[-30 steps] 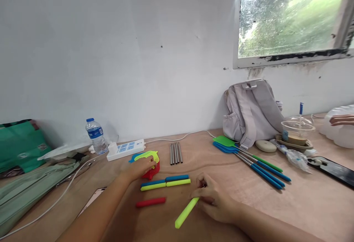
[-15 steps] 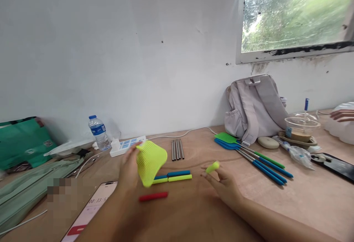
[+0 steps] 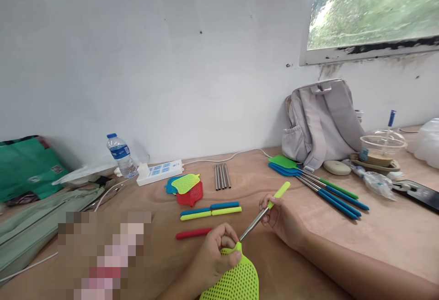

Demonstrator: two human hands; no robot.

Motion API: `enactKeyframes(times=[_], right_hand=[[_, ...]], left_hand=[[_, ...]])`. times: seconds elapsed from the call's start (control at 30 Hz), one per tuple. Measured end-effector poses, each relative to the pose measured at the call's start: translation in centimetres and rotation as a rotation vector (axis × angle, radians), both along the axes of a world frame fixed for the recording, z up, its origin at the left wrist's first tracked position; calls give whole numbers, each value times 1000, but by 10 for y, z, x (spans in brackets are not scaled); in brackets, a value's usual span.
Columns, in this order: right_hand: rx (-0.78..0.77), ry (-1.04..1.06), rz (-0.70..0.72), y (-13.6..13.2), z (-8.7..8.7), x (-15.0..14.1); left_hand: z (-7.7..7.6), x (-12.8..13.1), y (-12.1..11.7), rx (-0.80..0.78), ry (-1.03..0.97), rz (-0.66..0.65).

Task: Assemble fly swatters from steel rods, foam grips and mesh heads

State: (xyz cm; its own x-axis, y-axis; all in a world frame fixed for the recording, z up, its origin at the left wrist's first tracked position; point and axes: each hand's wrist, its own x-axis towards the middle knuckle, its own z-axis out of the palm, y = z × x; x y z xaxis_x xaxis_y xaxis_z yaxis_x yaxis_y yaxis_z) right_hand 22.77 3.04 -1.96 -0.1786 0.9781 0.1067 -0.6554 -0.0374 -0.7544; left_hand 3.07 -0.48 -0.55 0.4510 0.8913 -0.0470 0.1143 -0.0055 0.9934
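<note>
Near the front of the table my left hand (image 3: 219, 256) is closed on a yellow-green perforated fly swatter head (image 3: 242, 278), gripping it close to its neck. My right hand (image 3: 279, 217) grips a yellow handle (image 3: 281, 190) with a metal rod (image 3: 254, 223) extending from it, tilted down to the left. The rod's tip meets the neck of the swatter head at my left fingers; whether it is inside the neck I cannot tell. Just beyond my left hand lie a red handle (image 3: 192, 233), yellow handles (image 3: 226, 211) and blue handles (image 3: 224, 205).
Farther back are loose swatter heads, including a red one (image 3: 190, 194), and several metal rods (image 3: 222, 176). Whole fly swatters (image 3: 329, 201) lie right, before a backpack (image 3: 318, 121). A power strip (image 3: 160, 172), water bottle (image 3: 121, 153) and lidded cup (image 3: 380, 149) stand around.
My left hand has brought the yellow-green swatter head from the back left down to the front middle. My right hand has turned the handle, so its rod now points at the head's neck.
</note>
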Motion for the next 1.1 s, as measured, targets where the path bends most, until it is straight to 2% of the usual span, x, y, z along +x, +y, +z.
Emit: enactKeyframes(times=[0.13, 0.3, 0.43, 0.77, 1.1], right_hand=[[-15, -52, -15, 1, 2, -1], [-126, -123, -16, 1, 3, -5], [-168, -177, -11, 2, 3, -6], [-110, -187, -4, -2, 6, -6], [-180, -209, 139, -1, 3, -1]], left_hand=[[1, -1, -2, -25, -8, -15], [1, -3, -4, 5, 11, -33], [1, -3, -6, -41, 64, -75], [0, -4, -4, -93, 29, -105], [-1, -9, 0, -147, 55, -222]])
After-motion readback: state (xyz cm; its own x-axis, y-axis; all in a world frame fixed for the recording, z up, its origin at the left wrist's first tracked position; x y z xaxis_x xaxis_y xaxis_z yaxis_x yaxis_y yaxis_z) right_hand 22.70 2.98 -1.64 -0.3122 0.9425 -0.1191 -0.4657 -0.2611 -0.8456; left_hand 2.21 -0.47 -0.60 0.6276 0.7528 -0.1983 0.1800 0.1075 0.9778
